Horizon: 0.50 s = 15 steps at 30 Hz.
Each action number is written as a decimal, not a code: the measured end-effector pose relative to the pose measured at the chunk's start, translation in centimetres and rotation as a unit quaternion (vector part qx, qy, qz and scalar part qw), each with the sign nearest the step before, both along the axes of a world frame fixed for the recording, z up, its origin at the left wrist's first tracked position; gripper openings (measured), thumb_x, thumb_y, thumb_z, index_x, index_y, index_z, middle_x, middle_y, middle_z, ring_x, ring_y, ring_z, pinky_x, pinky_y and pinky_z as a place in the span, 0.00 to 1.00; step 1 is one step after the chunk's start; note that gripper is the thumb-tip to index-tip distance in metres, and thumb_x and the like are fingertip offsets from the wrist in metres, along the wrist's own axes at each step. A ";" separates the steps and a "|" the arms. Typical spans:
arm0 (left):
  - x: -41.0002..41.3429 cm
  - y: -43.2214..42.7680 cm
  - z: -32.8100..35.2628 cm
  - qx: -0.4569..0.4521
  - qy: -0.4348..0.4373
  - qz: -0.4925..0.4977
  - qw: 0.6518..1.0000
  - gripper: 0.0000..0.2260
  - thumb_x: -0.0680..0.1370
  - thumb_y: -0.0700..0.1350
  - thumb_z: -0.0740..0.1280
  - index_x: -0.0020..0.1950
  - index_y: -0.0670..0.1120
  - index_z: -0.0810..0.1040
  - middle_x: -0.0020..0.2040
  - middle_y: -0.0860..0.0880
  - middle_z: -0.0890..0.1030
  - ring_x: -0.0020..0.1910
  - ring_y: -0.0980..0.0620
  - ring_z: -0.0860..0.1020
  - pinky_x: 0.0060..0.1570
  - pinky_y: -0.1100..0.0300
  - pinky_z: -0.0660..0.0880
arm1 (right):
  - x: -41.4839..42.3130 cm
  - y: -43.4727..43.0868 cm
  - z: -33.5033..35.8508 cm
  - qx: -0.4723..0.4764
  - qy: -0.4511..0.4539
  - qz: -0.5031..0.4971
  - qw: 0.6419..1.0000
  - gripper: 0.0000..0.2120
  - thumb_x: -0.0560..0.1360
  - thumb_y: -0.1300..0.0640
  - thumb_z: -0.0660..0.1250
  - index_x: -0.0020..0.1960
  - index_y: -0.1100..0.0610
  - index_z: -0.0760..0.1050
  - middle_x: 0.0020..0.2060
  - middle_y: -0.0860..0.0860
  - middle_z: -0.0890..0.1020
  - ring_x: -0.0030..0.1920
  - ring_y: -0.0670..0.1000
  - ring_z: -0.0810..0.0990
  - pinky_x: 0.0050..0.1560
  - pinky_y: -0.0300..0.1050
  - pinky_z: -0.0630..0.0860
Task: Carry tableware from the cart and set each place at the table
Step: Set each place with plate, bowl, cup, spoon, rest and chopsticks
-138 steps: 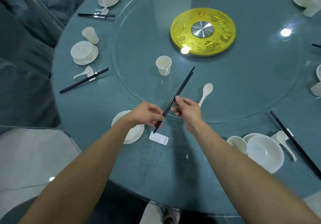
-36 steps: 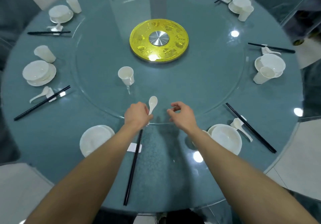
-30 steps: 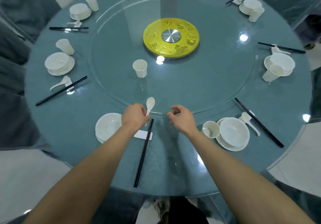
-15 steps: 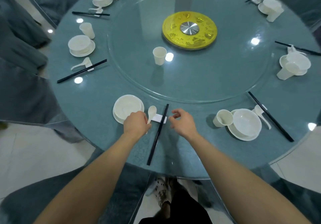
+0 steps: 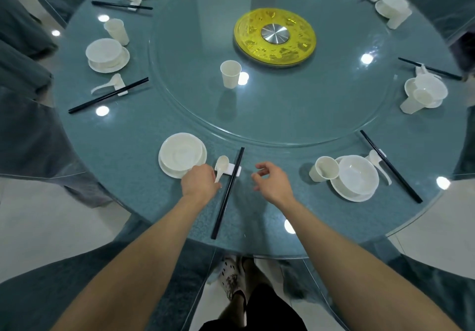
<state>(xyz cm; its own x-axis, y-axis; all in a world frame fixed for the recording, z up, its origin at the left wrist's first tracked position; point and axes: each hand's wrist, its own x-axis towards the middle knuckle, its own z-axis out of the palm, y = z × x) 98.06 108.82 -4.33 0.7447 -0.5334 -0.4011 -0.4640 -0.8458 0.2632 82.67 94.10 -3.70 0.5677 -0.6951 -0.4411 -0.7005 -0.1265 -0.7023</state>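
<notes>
On the round teal glass table (image 5: 257, 125), the place in front of me has a white bowl on a plate (image 5: 182, 154), a white rest (image 5: 232, 170) and black chopsticks (image 5: 228, 191) lying across it. My left hand (image 5: 200, 184) holds the handle of a white spoon (image 5: 221, 166) whose bowl lies on the rest's left end. My right hand (image 5: 271, 180) hovers just right of the chopsticks, fingers loosely curled, holding nothing. A lone white cup (image 5: 230, 73) stands on the glass turntable.
A yellow hub (image 5: 274, 37) marks the turntable's centre. Set places ring the table: bowl, cup and chopsticks at right (image 5: 356, 176), another at left (image 5: 106, 54), more at the far edge. Chairs draped in grey (image 5: 23, 78) surround the table. My shoes (image 5: 232, 276) show below the rim.
The chopsticks went from both hands onto the rest. My left hand took the spoon off the turntable and brought it down beside the chopsticks. My right hand stayed empty.
</notes>
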 end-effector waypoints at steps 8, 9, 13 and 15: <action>0.0 0.2 1.2 0.008 0.010 0.011 1.000 0.12 0.73 0.56 0.80 0.43 0.51 0.83 0.39 0.51 0.85 0.42 0.47 0.84 0.45 0.52 0.82 | 1.2 -0.5 0.4 -0.003 -0.006 0.003 1.000 0.14 0.79 0.54 0.69 0.65 0.53 0.78 0.49 0.45 0.82 0.48 0.55 0.87 0.58 0.54 0.81; 0.2 0.1 1.6 0.006 0.007 0.012 1.000 0.11 0.73 0.56 0.80 0.43 0.51 0.83 0.40 0.51 0.85 0.42 0.47 0.84 0.46 0.52 0.82 | 1.5 -0.7 0.6 -0.002 -0.007 0.005 1.000 0.14 0.79 0.54 0.69 0.65 0.53 0.78 0.48 0.43 0.81 0.47 0.55 0.87 0.58 0.54 0.82; 1.8 -1.1 3.4 0.001 -0.015 0.015 1.000 0.12 0.73 0.58 0.78 0.44 0.51 0.83 0.41 0.51 0.84 0.44 0.46 0.83 0.46 0.52 0.82 | 3.0 -1.6 1.6 -0.001 -0.023 0.006 1.000 0.14 0.79 0.54 0.69 0.64 0.53 0.78 0.48 0.44 0.81 0.46 0.55 0.87 0.56 0.55 0.82; 3.1 -2.1 4.3 -0.007 -0.025 0.017 1.000 0.13 0.73 0.58 0.78 0.45 0.51 0.83 0.42 0.51 0.84 0.44 0.46 0.83 0.46 0.52 0.81 | 3.9 -2.5 2.1 -0.009 -0.029 0.010 0.999 0.14 0.79 0.54 0.68 0.64 0.53 0.78 0.49 0.46 0.82 0.45 0.55 0.87 0.55 0.55 0.82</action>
<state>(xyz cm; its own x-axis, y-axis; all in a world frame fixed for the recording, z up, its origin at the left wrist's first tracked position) 101.19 106.68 0.02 0.7809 -0.5135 -0.3559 -0.4485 -0.8573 0.2527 86.60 91.58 -1.58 0.6055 -0.6911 -0.3946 -0.6555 -0.1520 -0.7397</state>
